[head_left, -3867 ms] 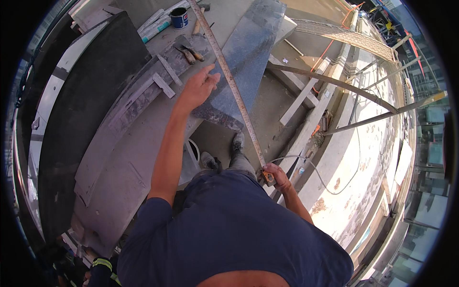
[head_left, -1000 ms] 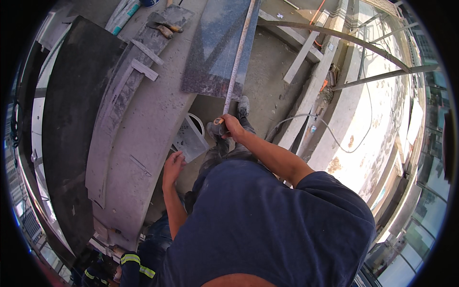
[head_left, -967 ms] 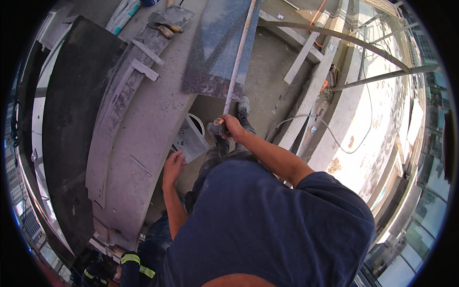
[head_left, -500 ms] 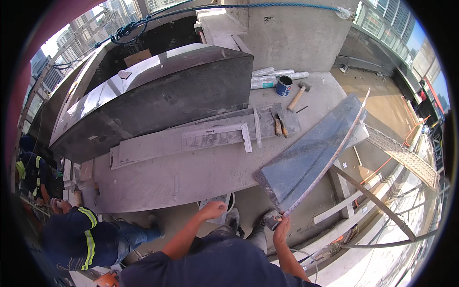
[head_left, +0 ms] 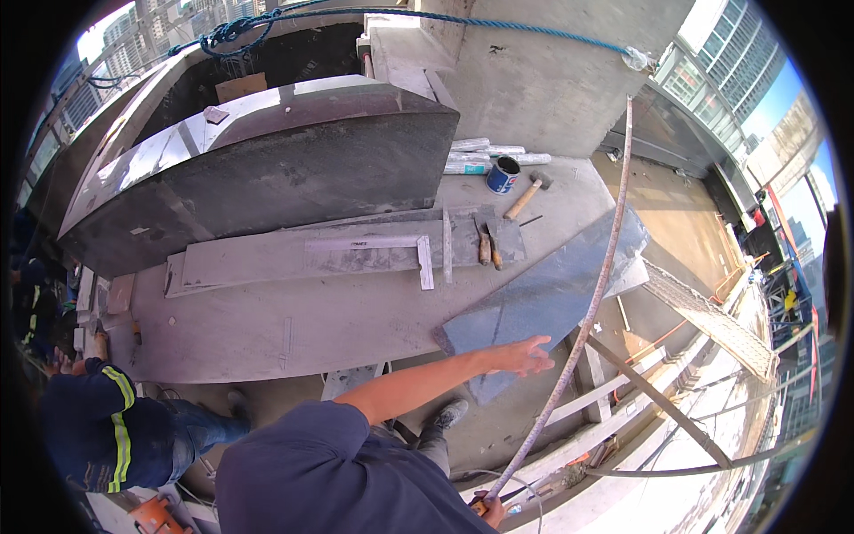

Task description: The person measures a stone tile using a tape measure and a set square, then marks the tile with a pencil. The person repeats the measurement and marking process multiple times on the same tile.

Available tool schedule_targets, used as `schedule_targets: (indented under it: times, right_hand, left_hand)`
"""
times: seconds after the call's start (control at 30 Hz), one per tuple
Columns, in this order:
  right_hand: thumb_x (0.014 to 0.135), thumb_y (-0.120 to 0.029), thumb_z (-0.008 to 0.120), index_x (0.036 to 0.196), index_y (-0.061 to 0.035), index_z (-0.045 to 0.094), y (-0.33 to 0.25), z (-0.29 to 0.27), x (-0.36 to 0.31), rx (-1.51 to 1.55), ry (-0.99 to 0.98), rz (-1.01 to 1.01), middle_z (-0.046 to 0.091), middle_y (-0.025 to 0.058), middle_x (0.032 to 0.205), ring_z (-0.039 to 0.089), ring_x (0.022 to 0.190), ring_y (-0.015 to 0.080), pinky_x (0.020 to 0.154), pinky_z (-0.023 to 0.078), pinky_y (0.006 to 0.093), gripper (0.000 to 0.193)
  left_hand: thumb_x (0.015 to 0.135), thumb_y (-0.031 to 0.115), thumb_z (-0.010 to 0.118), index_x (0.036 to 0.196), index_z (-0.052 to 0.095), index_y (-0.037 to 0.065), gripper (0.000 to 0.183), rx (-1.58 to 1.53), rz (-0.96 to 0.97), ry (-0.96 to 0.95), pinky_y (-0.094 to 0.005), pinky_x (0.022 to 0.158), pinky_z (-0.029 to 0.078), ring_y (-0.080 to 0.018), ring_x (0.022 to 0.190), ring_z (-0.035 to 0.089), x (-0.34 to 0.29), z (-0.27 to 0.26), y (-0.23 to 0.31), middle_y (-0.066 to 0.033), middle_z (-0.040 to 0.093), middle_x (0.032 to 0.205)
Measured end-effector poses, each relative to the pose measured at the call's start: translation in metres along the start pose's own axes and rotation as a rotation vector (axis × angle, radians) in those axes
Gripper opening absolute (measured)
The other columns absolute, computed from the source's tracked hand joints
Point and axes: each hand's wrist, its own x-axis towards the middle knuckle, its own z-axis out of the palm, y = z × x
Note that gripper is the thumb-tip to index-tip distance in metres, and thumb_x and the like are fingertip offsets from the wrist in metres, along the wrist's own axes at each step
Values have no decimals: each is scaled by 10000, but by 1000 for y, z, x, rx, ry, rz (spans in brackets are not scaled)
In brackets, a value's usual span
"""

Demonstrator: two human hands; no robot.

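Apparent step: positioning a tape measure (head_left: 480,507). The right hand (head_left: 493,511) keeps a closed grip around its case; the blade (head_left: 597,298) slants up before the blue-grey slab (head_left: 543,289). The left hand (head_left: 525,357), open, empty, is near. Next measuring would call for a flat-laid blade.

Wide fisheye view from the person's head, left camera of a side-by-side pair, facing down and forward, near the left hand (head_left: 523,356) and right hand (head_left: 495,513), worktop (head_left: 227,334) reaching left of both, distant buildings (head_left: 740,67) beyond them
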Motion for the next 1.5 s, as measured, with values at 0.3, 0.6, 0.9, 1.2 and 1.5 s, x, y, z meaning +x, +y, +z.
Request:
schedule_targets:
  times: [0.3,0.6,0.9,1.2,1.5]
  right_hand:
    - [916,-239,570,913,45,728,-1,-23,-70,-42,15,302,638,87,688,593,602,193,573,474,335,325]
    - [920,-250,599,873,24,717,-37,-40,-69,-83,-41,371,637,81,664,573,561,190,522,449,329,302]
    - [924,-262,629,832,4,706,-140,-94,-61,-168,-197,327,637,75,640,554,521,187,472,425,322,291]
    - [909,-218,564,1008,107,760,-335,126,-37,-401,-383,29,677,126,716,654,632,195,604,520,311,393]
    - [1036,-283,636,1097,62,756,-350,131,-69,-503,-213,-78,682,71,736,608,611,150,555,460,270,371]
  left_hand:
    - [1166,315,519,1578,424,46,502,-282,49,121,-381,829,587,-189,920,712,28,-19,52,-88,698,1043]
    - [1167,278,503,1372,590,14,346,-30,438,554,-318,696,547,-144,795,692,-22,-81,116,-78,712,862]
    - [1137,273,579,1333,578,27,315,185,280,808,-290,611,516,-125,773,707,-93,-164,179,-49,714,921]
    - [1095,240,627,1332,607,-30,361,-51,355,690,-282,490,493,-143,618,689,-108,-133,191,-101,720,907]
    - [997,110,669,1011,756,-33,168,114,438,1121,-296,422,442,-141,544,665,-76,-305,288,-94,722,773]
